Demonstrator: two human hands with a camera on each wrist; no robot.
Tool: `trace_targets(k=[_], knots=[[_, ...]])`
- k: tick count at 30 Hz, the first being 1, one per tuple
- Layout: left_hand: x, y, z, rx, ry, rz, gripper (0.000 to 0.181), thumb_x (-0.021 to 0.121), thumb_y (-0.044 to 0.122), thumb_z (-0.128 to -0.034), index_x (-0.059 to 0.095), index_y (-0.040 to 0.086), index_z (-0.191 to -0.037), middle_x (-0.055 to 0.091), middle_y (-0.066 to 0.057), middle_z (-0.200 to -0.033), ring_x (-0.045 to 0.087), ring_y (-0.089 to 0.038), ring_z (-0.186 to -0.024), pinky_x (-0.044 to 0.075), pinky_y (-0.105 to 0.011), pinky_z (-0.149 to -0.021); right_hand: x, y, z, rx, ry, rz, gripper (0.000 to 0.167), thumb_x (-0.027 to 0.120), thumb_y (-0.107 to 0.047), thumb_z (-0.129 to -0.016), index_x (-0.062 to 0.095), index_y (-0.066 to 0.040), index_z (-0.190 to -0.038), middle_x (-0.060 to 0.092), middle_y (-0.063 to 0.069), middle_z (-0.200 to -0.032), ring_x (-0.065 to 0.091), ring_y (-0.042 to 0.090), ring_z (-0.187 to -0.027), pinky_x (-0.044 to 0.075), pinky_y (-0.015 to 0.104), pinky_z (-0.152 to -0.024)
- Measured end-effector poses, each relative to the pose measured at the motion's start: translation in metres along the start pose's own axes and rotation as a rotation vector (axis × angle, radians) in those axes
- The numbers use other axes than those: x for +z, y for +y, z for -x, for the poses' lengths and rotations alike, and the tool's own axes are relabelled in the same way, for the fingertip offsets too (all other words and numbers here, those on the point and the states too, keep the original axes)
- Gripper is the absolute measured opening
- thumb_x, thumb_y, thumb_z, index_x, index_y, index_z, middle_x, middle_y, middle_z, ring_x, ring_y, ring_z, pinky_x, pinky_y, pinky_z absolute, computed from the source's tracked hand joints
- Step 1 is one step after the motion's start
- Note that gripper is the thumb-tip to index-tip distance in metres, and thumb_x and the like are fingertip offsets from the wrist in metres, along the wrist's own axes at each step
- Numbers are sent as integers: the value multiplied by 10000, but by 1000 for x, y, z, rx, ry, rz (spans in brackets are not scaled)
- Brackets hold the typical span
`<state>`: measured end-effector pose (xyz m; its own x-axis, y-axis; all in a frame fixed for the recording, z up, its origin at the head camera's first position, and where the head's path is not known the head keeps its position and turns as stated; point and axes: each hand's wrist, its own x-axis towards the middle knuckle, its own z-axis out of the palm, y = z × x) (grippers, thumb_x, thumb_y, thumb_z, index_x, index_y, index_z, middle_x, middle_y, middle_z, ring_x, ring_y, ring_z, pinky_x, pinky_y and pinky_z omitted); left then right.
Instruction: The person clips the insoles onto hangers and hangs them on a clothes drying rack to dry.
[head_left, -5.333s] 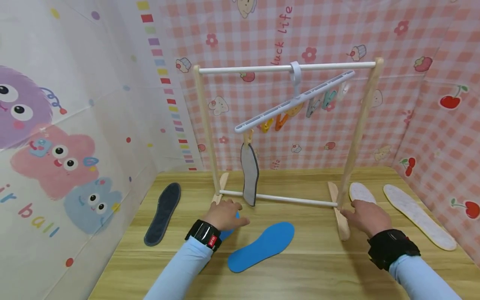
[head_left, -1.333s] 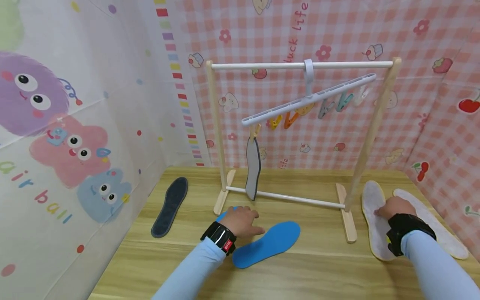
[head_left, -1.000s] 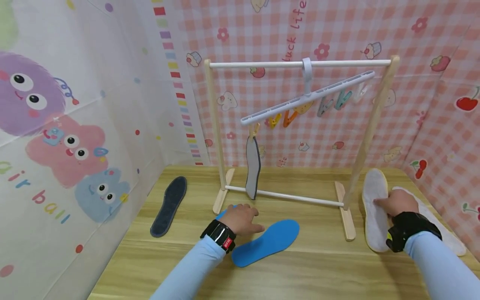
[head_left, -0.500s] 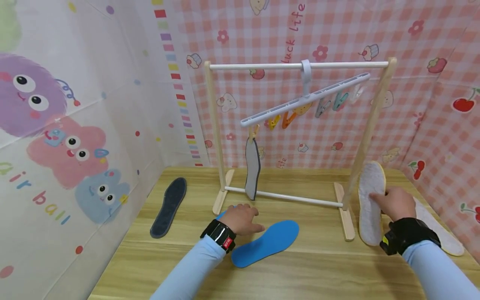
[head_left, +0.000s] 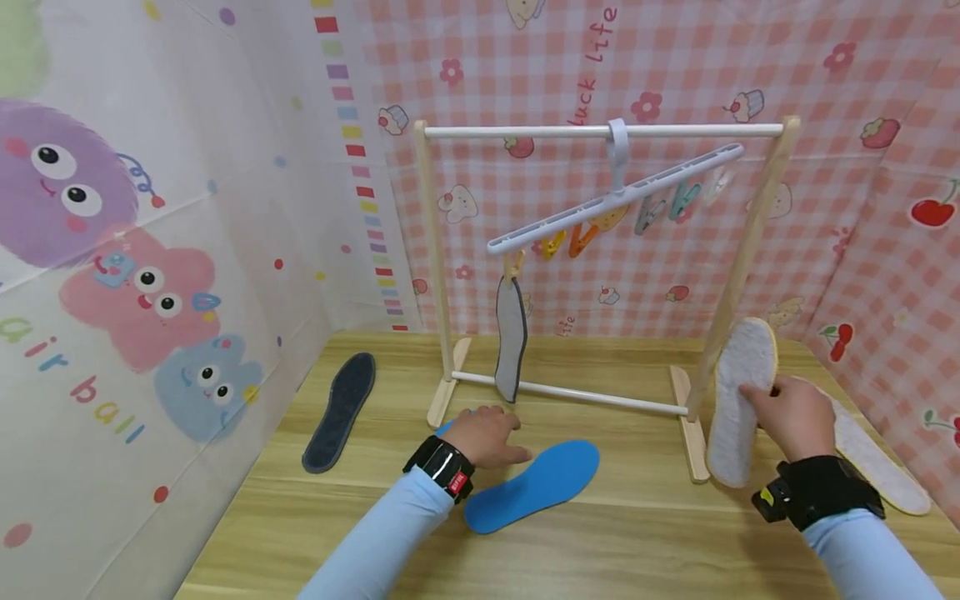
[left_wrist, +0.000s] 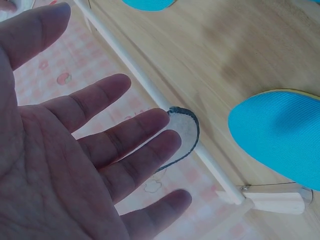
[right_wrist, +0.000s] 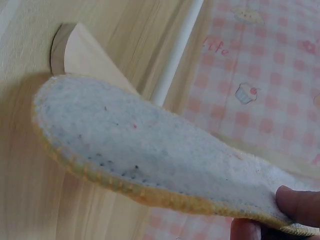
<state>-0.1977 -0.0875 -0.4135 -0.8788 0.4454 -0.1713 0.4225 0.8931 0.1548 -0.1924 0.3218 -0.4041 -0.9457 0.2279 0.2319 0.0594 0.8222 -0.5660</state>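
My right hand (head_left: pixel 798 417) pinches a pale grey felt insole (head_left: pixel 731 446) with a yellow stitched edge, thumb on its face. The right wrist view shows that insole (right_wrist: pixel 150 145) raised and tilted, fingertips at its edge. My left hand (head_left: pixel 486 437) hovers with spread fingers and holds nothing; in the left wrist view its palm (left_wrist: pixel 55 170) shows bare. Partly hidden under it lies one blue insole (head_left: pixel 446 427); another blue insole (head_left: pixel 543 487) is beside it. A grey insole (head_left: pixel 510 342) with a dark edge hangs from a clip on the light hanger (head_left: pixel 570 221).
A wooden rack with a white top bar (head_left: pixel 517 132) carries the hanger, along which several coloured clips (head_left: pixel 581 240) hang. A dark insole (head_left: pixel 341 412) lies at the left. Another pale insole (head_left: pixel 885 467) lies at the right, partly behind my right hand.
My right hand has taken hold of the pale insole, lifted it off the table and moved it slightly left towards the rack's right post. The left hand has stayed nearly still lately.
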Motion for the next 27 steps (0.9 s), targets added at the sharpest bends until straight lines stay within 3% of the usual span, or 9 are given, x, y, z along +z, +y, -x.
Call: trace_targets(k=[3, 6, 13, 21, 27], knots=[[0, 0, -1, 7, -6, 0, 542, 641, 521, -918, 648, 134, -1296, 628, -86, -1278, 576, -267, -1185, 461, -474, -967, 2, -4, 4, -33, 57, 20, 351, 640, -264, -961, 642, 38, -782, 573, 92, -634, 503, 241, -581, 364, 343, -513], [1, 0, -2, 17, -4, 0, 541, 644, 518, -917, 648, 129, -1293, 629, -88, -1276, 583, -261, -1177, 479, -442, -953, 2, -7, 8, -14, 82, 12, 375, 635, -269, -967, 602, 26, -738, 532, 90, -610, 472, 245, -571, 338, 348, -509], [1, 0, -3, 36, 7, 34, 535, 640, 488, -931, 634, 107, -1306, 613, -105, -1309, 568, -273, -1209, 476, -428, -966, 3, -21, 19, 42, 113, -22, 414, 635, -307, -974, 630, 63, -789, 558, 126, -658, 495, 272, -621, 350, 344, -505], [-9, 6, -4, 96, 34, 68, 533, 644, 444, -941, 610, 76, -1326, 627, -121, -1289, 595, -277, -1180, 492, -409, -943, 11, -41, 25, -14, 110, -41, 410, 637, -326, -977, 629, 37, -787, 573, 114, -647, 495, 246, -577, 358, 335, -470], [-17, 7, -7, 73, 42, 64, 549, 614, 472, -955, 591, 98, -1356, 609, -125, -1321, 582, -287, -1206, 487, -422, -949, 19, -59, 27, -69, 121, -64, 373, 658, -292, -966, 650, 39, -794, 600, 114, -645, 500, 221, -550, 366, 329, -466]])
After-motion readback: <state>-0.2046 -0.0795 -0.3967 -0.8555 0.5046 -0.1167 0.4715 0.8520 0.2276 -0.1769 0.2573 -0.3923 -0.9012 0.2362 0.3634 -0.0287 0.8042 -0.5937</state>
